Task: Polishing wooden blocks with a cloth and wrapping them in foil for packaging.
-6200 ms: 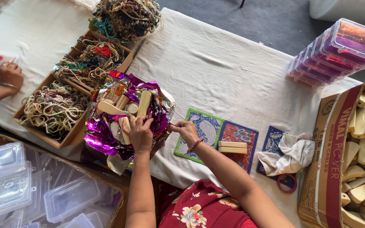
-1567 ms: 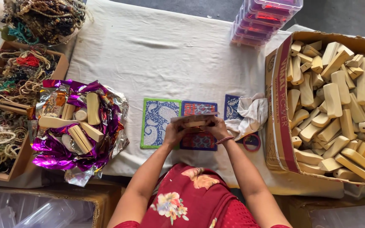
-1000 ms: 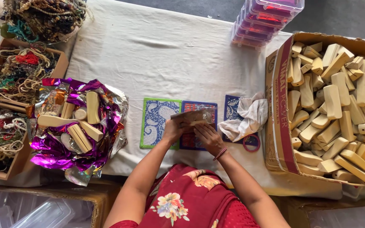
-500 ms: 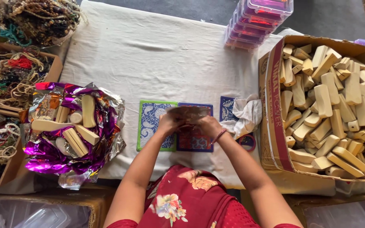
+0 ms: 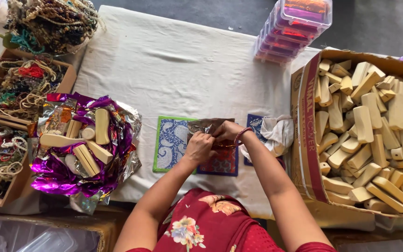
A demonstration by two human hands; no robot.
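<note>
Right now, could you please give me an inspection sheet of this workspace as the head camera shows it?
Surface: white cloth covers the table, wrinkled.
Job's things: foil-wrapped bundle held over the patterned mats.
Clutter: purple foil sheet bearing wooden pieces at left; cardboard box full of wooden blocks at right; trays of bead strings far left; stack of clear lidded boxes at the top; white rag.
Grippers: left hand and right hand both pinch the bundle with their fingers.
Cables: nothing seen.
Surroundings: grey floor beyond the table; clear plastic containers below left.
</note>
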